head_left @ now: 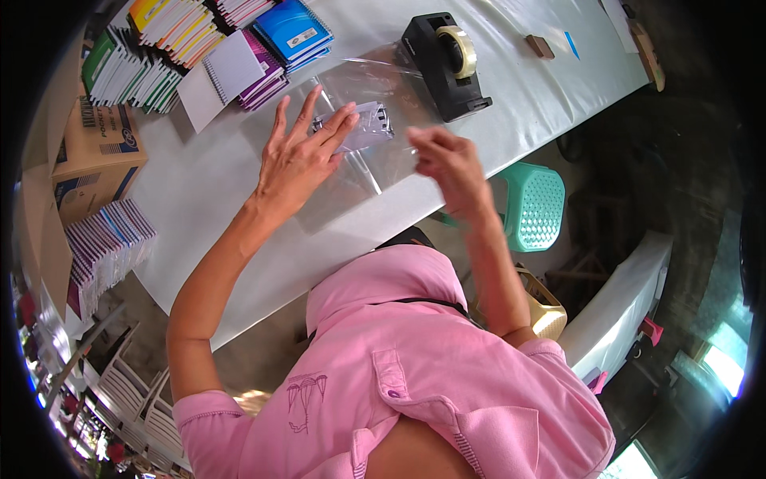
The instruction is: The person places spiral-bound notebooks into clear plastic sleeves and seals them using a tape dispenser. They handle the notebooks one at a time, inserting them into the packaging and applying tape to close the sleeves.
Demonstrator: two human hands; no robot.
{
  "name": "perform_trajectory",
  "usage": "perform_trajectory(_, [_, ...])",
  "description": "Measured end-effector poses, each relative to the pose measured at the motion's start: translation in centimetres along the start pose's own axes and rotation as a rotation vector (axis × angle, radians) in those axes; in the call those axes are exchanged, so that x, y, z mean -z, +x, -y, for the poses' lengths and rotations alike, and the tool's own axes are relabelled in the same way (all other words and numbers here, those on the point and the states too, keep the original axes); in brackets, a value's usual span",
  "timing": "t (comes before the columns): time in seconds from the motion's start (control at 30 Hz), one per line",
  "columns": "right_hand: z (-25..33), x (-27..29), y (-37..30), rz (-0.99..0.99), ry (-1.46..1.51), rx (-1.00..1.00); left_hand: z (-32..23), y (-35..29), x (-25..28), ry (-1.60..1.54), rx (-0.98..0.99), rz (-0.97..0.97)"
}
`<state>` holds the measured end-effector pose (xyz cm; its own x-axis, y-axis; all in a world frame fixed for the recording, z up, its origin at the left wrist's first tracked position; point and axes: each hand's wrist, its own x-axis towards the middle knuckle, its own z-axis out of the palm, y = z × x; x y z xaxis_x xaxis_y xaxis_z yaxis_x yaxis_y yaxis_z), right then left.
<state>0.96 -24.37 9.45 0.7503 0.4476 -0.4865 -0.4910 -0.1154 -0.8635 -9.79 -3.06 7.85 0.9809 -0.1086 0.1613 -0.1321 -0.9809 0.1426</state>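
My left hand [299, 156] lies with fingers spread on a sheet of clear plastic film [331, 188]. Its fingertips press at a small pale-lilac bundle with dark printed marks [369, 128], which rests on the film; what the bundle is I cannot make out. To the right of it, my right hand [448, 164] is raised near the table's front edge, slightly blurred, its fingers curled into a pinch. Whatever may be between those fingers is hidden. Beyond my right hand stands a black tape dispenser [435, 68] carrying a roll of clear tape [467, 52].
Spiral notebooks [291, 32] are stacked at the back left of the grey-covered table [199, 279]. A cardboard box [96, 152] and a wrapped notebook stack [108, 247] sit at the left edge. A small brown block [539, 46] lies far right; a green stool [536, 207] stands beside the table.
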Motion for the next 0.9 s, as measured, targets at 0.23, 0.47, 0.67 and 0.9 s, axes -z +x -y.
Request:
perform_trajectory(0.23, [-5.6, -5.6, -0.5, -0.141, -0.094, -0.037, -0.1, 0.1, -0.1, -0.009, 0.006, -0.002])
perform_trajectory(0.47, [-7.3, -5.9, 0.1, -0.193, -0.182, 0.093, 1.1, 2.0, -0.8, -0.249, 0.138, -0.024])
perform_trajectory(0.67, [-8.7, -4.8, 2.4, -0.106, -0.912, 0.229, 3.4, 2.9, -3.3, -0.732, 0.221, 0.163])
perform_trajectory(0.9, [-7.5, 1.4, 5.3, 0.362, 0.313, -0.501, 1.7, 0.1, -2.6, -1.343, 0.249, 0.246])
